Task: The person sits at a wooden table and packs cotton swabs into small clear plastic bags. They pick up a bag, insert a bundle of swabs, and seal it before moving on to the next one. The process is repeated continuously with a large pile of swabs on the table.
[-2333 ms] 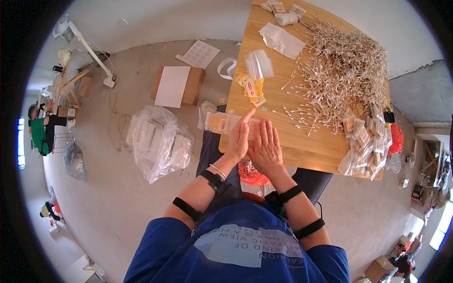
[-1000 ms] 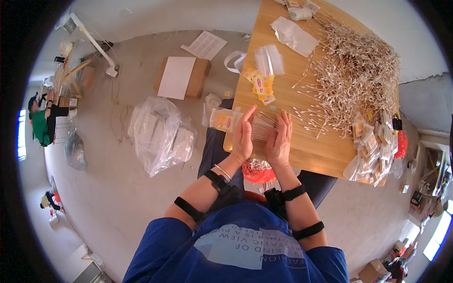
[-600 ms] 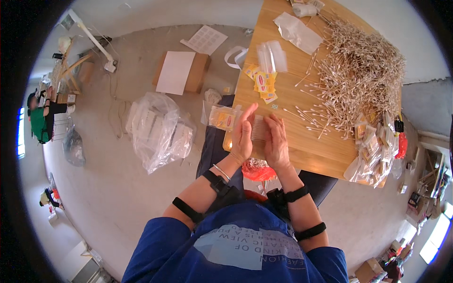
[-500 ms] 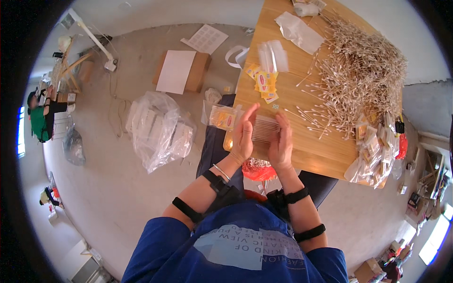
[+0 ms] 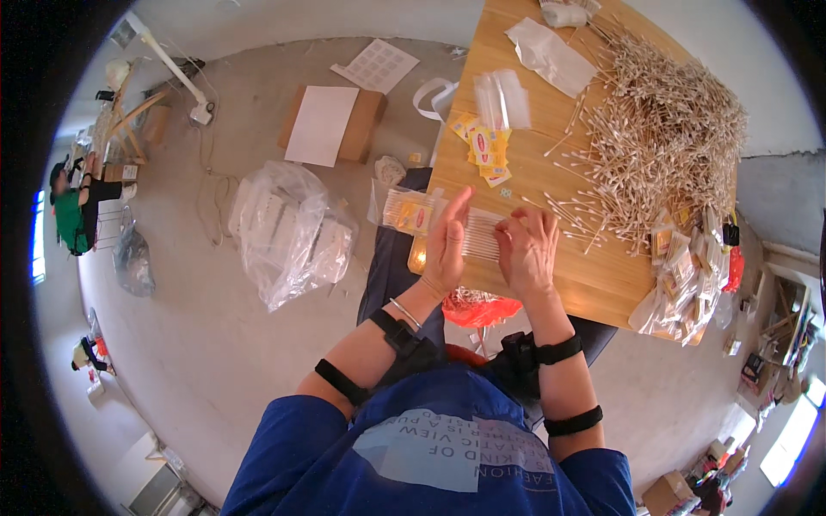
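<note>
A flat row of cotton swabs (image 5: 480, 236) lies side by side on the wooden table, between my two hands. My left hand (image 5: 446, 249) stands on edge at the row's left end, its fingers stretched out. At the right end, my right hand (image 5: 528, 254) has its fingers bent and drawn together over the swab tips; whatever they pinch is hidden. Left of my left hand, a clear bag of swabs with a yellow card (image 5: 409, 212) sits at the table edge. Yellow cards (image 5: 489, 150) lie fanned out beyond my hands, below a stack of clear bags (image 5: 502, 101).
A large heap of loose swabs (image 5: 662, 129) covers the table's right side, with filled packets (image 5: 680, 275) at its near corner. A red bag (image 5: 477, 310) of swabs hangs below the near edge. On the floor are a plastic-wrapped bundle (image 5: 288, 232) and a cardboard box (image 5: 366, 129).
My right hand has gone from flat along the row's right end to bent fingers pinched together there, shifting slightly right. My left hand stays almost in place.
</note>
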Demonstrator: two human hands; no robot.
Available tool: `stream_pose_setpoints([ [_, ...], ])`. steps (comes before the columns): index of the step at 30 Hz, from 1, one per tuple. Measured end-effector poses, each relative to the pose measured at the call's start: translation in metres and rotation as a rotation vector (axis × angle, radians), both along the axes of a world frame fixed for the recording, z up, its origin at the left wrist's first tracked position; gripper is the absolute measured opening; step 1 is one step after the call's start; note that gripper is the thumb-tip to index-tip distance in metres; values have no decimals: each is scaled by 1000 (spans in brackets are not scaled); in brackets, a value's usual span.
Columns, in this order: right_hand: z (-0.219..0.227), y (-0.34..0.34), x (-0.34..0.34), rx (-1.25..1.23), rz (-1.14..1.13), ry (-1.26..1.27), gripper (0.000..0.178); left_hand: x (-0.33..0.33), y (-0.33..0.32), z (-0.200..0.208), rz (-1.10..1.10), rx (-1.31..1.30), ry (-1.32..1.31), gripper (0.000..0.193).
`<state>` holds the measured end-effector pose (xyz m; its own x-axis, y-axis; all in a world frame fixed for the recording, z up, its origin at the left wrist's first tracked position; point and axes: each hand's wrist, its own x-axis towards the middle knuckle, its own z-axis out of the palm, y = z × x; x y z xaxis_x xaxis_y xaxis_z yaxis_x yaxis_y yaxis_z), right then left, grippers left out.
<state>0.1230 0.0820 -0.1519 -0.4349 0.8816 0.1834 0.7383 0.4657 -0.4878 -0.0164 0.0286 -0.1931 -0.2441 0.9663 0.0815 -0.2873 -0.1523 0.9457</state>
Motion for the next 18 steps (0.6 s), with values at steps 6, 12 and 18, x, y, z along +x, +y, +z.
stream_pose_setpoints([
  [6, 12, 9, -1, -49, 152, -206, 12, -2, -1, -3, -5, -11, 28, 64],
  [12, 6, 3, 8, 13, 92, 41, 12, -1, 1, -1, 24, 15, -3, 56],
  [18, 20, -11, 16, -203, 12, 396, 5, -1, 1, 29, 37, -50, 161, 41],
])
